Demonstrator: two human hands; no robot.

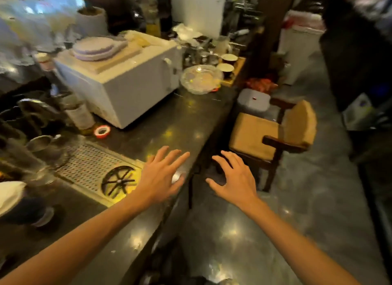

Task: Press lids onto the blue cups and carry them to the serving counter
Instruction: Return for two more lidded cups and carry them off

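Dark, glossy counter (180, 119) runs under my left hand (158, 177), which hovers palm down with fingers spread and holds nothing. My right hand (237, 181) is spread and bare too, past the counter edge above the floor. No blue cups or lids show anywhere in this blurred view, and no writing is legible. Beside my left hand lies a perforated drip tray (93, 168). Farther along sit a white microwave (118, 81), a glass dish (200, 79) and a cushioned wooden chair (273, 134).

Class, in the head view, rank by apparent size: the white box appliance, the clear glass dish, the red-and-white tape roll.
Largest to smallest:
1. white box appliance
2. clear glass dish
3. red-and-white tape roll
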